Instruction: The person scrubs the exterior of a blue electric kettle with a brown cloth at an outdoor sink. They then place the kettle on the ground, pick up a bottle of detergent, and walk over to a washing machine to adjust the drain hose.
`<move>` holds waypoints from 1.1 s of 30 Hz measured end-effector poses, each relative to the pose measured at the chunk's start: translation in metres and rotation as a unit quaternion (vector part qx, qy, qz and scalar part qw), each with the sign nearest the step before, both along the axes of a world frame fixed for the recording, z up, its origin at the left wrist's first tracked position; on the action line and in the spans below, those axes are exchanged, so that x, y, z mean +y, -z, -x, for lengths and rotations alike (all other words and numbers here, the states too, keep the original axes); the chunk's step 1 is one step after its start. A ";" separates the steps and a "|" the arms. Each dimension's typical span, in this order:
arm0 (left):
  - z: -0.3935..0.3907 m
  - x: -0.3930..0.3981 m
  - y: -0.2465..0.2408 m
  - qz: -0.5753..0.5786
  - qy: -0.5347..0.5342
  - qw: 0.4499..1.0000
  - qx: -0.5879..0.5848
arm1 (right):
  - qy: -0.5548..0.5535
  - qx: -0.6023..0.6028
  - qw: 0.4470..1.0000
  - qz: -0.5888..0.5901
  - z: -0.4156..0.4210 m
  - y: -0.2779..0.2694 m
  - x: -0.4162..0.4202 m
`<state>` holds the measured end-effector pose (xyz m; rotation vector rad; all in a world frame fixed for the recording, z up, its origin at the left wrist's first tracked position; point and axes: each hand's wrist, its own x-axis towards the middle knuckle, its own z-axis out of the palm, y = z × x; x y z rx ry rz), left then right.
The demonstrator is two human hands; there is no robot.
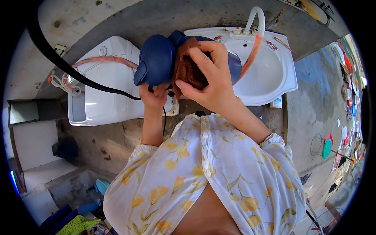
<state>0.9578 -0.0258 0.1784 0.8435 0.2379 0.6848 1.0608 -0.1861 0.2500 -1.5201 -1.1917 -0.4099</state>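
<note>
A dark blue plastic appliance (157, 60) with a rounded end and a small flap is held up in front of the white washing machine and the washbasin. Its exact kind cannot be told. My left hand (154, 95) grips it from below, the fingers partly hidden under its rounded end. In my right hand (213, 70) is a reddish-brown cloth (185, 66), bunched between thumb and fingers against the appliance's side. A black cable (164, 123) hangs down beside my left wrist.
Behind stands a white washbasin (258, 73) with a curved tap (258, 14) and a pinkish hose (253, 55). A white washing machine (114, 100) is at the left. A black strap (73, 72) crosses the upper left. A green stool (327, 148) stands far right.
</note>
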 end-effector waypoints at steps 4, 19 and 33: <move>0.000 -0.002 -0.009 0.009 0.083 0.996 -0.044 | 0.012 -0.005 0.999 -0.038 0.005 -0.001 0.002; 0.001 0.002 0.019 -0.074 0.023 0.996 -0.055 | -0.244 0.374 0.892 -0.069 -0.014 -0.013 -0.010; 0.004 0.017 0.043 -0.249 -0.123 0.961 -0.015 | -0.212 0.258 0.937 0.103 -0.036 -0.018 -0.023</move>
